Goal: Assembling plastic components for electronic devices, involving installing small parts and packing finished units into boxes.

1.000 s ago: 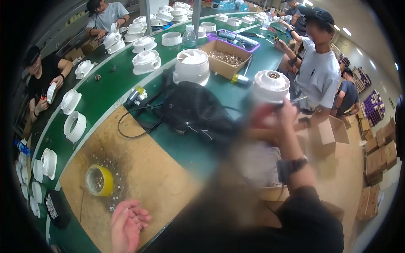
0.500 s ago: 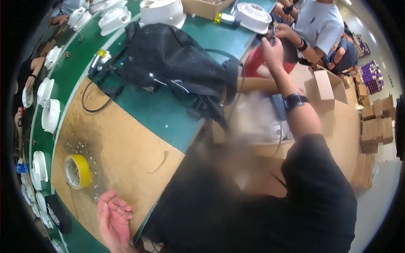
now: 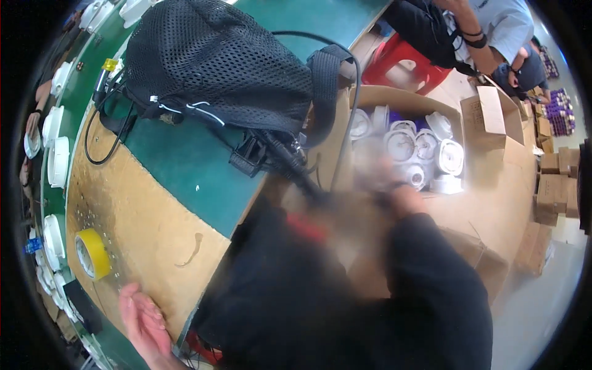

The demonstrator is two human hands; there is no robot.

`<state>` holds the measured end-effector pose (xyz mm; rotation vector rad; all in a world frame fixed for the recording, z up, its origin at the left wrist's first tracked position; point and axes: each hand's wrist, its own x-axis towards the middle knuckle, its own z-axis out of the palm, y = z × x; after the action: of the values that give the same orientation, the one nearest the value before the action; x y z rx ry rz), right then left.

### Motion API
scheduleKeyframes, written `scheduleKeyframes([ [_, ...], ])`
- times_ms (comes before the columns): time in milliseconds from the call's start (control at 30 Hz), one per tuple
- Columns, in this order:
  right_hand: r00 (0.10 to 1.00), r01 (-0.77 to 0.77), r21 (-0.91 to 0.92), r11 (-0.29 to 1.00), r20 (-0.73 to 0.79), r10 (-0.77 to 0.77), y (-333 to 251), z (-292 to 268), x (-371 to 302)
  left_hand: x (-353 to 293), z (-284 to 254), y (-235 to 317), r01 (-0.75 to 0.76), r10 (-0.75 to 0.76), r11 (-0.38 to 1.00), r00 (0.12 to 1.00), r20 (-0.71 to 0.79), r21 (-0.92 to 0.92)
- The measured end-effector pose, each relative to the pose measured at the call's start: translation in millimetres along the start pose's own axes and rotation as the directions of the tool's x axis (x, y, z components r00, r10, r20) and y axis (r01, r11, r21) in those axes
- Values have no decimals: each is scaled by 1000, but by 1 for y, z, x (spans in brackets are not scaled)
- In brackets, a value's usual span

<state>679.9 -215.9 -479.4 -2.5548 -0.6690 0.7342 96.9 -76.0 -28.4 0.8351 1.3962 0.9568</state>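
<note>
Head view puts the right hand point(image 3: 396, 186) at the near edge of the open carton point(image 3: 427, 106), in what I judge a reach for the white parts point(image 3: 401, 145) inside; picking one out would call for a sure grip. That hand is too blurred for me to tell how far it opens or whether it holds anything, while the left hand point(image 3: 145, 318), well left of the carton, is half open, fingers loosely curled, and empty. The parts sit jumbled in the carton, and right of it a smaller box point(image 3: 491, 111) stands flap up, its contents hidden.
</note>
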Motion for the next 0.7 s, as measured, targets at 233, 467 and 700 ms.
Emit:
scheduleKeyframes([
  [233, 983, -99, -222, 970, 129, 130, -64, 30, 11, 0, 8, -5, -52, 53, 993, 999, -8, 106],
  [467, 994, 90, -57, 994, 65, -86, -15, 2, 16, -5, 5, 1, -69, 66, 993, 997, 33, 97],
  [700, 999, -42, 582, 812, 17, 39, -32, -113, -30, -7, 7, 1, -89, 87, 995, 995, 42, 41],
])
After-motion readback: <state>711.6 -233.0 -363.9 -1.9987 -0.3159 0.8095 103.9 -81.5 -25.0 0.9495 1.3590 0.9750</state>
